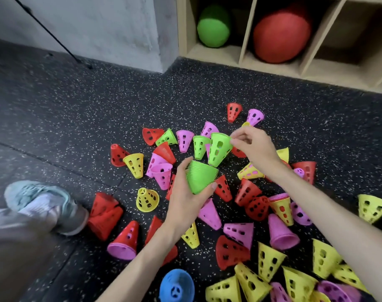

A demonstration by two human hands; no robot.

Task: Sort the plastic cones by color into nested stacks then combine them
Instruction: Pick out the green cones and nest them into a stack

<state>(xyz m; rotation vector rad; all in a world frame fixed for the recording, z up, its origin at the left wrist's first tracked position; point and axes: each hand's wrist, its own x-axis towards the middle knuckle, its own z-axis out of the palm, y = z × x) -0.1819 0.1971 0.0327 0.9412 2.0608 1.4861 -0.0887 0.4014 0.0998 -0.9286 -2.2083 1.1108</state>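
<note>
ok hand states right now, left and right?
Left hand: closed round the nested green stack, wide end up.
Right hand: pinching the rim of a single green cone, just above the stack.

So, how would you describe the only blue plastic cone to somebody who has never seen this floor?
Start at the speckled black rubber floor, then go to the bottom edge, just left of the yellow perforated cones. The blue perforated plastic cone lies there, below the left forearm; no other cone is blue.
</note>
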